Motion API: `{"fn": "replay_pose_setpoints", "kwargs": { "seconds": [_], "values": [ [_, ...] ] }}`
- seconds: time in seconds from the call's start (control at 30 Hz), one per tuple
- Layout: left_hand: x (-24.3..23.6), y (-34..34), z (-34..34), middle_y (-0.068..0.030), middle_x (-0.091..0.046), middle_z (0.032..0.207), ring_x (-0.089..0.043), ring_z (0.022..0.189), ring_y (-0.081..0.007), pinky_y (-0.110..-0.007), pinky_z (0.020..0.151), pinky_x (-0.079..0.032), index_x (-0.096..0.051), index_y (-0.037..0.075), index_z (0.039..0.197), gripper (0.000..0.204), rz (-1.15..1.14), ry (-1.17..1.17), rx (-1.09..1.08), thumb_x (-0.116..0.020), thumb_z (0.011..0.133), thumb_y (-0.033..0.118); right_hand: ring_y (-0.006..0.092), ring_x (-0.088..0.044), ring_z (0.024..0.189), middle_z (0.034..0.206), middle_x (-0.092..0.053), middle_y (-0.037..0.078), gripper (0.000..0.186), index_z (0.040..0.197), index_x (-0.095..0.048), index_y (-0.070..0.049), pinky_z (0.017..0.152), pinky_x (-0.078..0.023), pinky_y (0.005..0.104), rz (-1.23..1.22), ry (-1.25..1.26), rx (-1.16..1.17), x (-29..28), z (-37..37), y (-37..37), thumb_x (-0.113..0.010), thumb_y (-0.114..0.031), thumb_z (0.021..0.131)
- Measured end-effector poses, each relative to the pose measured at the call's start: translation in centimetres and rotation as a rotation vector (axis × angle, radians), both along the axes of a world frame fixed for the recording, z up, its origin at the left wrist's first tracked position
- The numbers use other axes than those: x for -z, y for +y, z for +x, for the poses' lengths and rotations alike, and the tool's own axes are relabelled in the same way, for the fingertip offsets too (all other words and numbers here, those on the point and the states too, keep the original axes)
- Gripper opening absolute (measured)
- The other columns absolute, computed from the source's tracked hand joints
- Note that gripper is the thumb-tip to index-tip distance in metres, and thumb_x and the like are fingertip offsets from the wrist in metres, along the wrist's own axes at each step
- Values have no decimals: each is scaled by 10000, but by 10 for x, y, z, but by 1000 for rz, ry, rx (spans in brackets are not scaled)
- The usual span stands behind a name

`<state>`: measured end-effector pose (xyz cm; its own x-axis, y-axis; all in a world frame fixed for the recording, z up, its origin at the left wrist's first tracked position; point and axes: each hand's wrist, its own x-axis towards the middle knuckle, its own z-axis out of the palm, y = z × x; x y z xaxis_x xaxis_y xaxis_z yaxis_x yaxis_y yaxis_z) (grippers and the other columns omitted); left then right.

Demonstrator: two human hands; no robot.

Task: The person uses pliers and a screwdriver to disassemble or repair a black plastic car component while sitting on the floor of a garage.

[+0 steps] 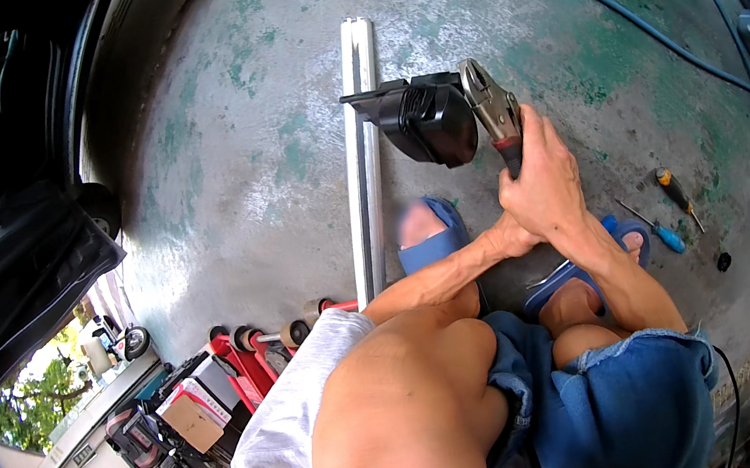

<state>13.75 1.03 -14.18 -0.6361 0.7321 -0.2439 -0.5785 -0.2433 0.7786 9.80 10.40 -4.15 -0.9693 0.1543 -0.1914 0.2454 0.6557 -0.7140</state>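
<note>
My right hand [545,169] is wrapped round the handles of locking pliers [496,109] with metal jaws and red-and-black grips. The jaws are up against the right side of a black plastic housing [436,122]; whether they bite on it I cannot tell. That housing lies at a long silver metal rail [367,173], its thin left end reaching across the rail. My left hand [515,234] is just below my right wrist, apparently touching it. Its fingers are mostly hidden behind the right hand.
On the worn green-grey floor to the right lie a yellow-and-black screwdriver [672,187] and a blue-handled screwdriver [667,238]. A small black round piece [724,262] is near them. A blue hose [620,8] curves along the far right. Red metal frames with rollers [242,339] stand at left.
</note>
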Motion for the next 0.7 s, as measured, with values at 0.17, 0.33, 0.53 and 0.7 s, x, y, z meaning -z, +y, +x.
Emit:
{"fn": "replay_pose_setpoints", "kwargs": {
  "seconds": [0.17, 0.33, 0.53, 0.7],
  "values": [
    [-6, -6, 5, -113, -672, 1104, -629, 1073, -222, -357, 924, -518, -601, -12, 1215, 594, -10, -7, 33, -728, 635, 8, 465, -576, 1072, 1148, -550, 263, 847, 1424, -385, 55, 915, -479, 513, 70, 145, -131, -21, -3, -12, -732, -20, 655],
    [-8, -6, 9, -115, -673, 1104, -631, 1069, -226, -361, 920, -519, -607, -12, 1205, 583, -34, -9, 46, -736, 637, 19, 467, -573, 1028, 1117, -548, 258, 880, 1429, -377, 72, 902, -468, 514, 48, 270, -167, -32, -8, -15, -720, -3, 623],
    [-8, -5, 11, -118, -675, 1105, -633, 1065, -232, -366, 916, -520, -613, -12, 1193, 570, -28, 4, 44, -745, 640, 33, 442, -575, 952, 1054, -557, 236, 842, 1380, -442, 77, 865, -473, 490, 81, 377, -217, -45, -6, -17, -721, 6, 588],
    [-11, -7, 15, -120, -676, 1105, -635, 1061, -237, -370, 912, -521, -619, -12, 1183, 559, -27, 1, 43, -752, 643, 44, 411, -571, 915, 1034, -558, 211, 849, 1364, -473, 60, 844, -465, 471, 196, 415, -297, -50, -5, -18, -723, 4, 554]
  ]
}}
